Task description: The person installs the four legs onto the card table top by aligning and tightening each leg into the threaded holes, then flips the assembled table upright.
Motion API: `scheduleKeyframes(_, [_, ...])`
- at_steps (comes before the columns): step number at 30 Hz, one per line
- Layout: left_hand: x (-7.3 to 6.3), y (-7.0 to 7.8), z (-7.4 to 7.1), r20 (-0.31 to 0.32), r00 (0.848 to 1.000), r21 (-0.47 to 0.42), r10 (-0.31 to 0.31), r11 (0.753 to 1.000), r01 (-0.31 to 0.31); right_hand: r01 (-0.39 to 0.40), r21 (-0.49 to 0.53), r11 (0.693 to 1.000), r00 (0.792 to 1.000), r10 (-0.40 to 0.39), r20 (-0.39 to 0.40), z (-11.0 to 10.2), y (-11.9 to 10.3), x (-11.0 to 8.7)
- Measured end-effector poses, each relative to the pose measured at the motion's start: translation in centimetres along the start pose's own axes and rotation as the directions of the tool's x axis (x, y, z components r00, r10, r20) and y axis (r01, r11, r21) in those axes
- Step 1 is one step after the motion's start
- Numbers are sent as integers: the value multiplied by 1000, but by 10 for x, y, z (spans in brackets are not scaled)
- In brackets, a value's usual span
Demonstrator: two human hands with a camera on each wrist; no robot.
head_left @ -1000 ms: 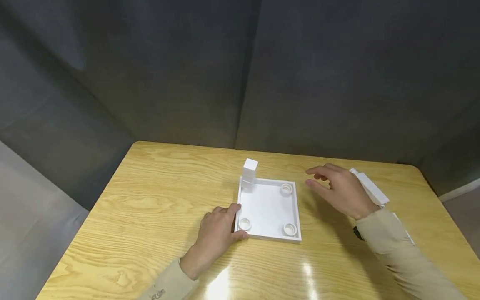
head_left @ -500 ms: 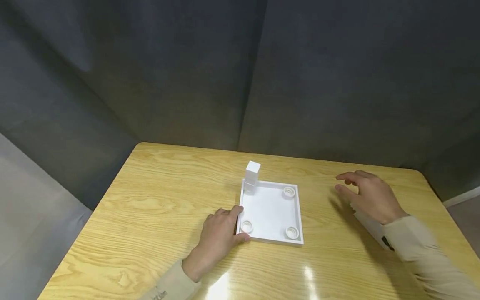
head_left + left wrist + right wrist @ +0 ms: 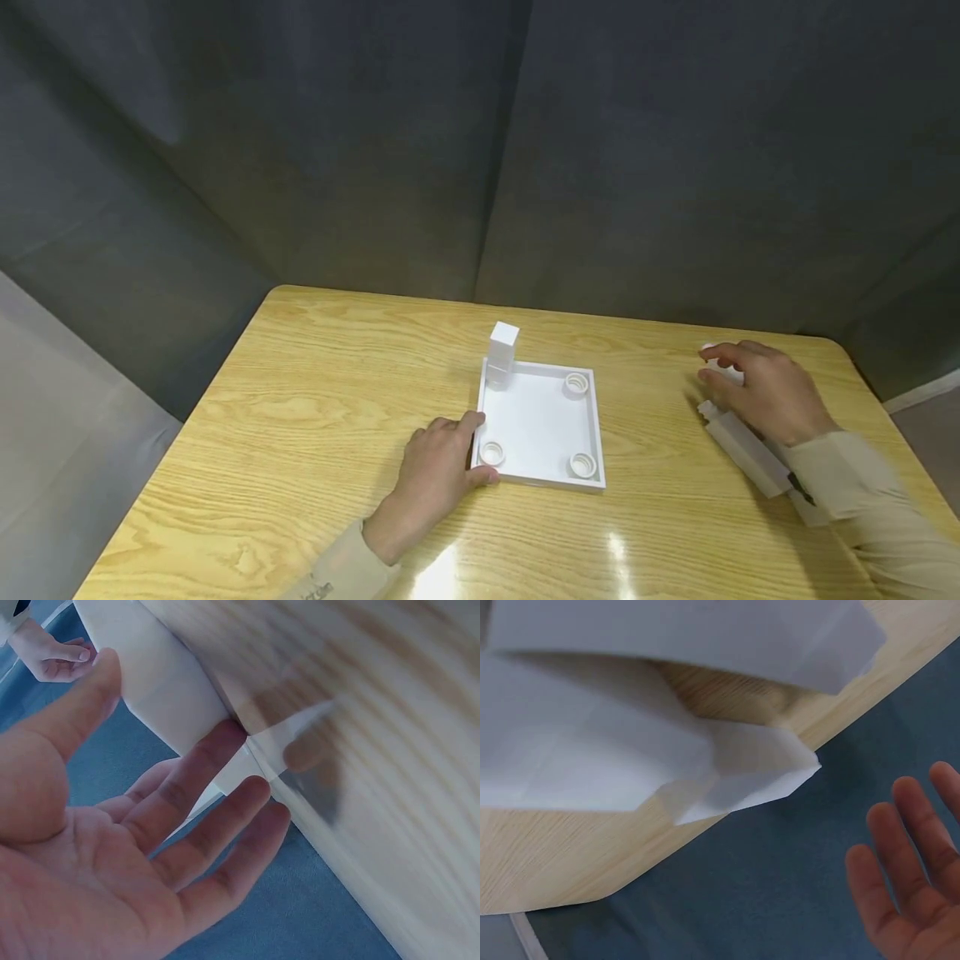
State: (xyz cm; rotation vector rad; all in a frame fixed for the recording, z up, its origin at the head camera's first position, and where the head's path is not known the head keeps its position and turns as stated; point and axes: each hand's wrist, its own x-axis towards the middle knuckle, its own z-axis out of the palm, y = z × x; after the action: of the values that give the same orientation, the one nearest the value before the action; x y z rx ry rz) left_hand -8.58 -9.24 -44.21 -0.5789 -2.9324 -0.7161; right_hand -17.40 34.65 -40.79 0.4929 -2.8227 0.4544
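We press our left hand (image 3: 437, 467), fingers loosely extended, against the white tray's (image 3: 540, 433) near left corner on the worktop (image 3: 330, 375); our right hand (image 3: 778, 393), fingers parted, hovers beside white blocks (image 3: 746, 457).

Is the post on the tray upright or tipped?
Upright: the post stands at the far-left corner of the tray, square top facing up.

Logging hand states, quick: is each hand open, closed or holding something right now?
Left hand: open, touching the white tray at its near-left corner.
Right hand: open, holding nothing, near the white pieces.
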Motion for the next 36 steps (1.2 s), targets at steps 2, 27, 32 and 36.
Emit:
scheduleKeyframes(2, [0,0,-1,3,1000,-5,-8,1000,8,-2,-11,1000,1000,2,-1,-1,3,-1])
scheduleKeyframes(27, [1,1,-2,10,1000,2,-24,1000,24,-147,-70,987,986,151,67,-2,45,-21])
scheduleKeyframes(32, [1,2,-2,11,1000,-6,-29,1000,29,-203,-82,976,970,212,121,-2,50,-22])
scheduleKeyframes(36, [2,2,-2,18,999,-15,-42,999,42,-263,-111,959,943,279,180,-3,53,-22])
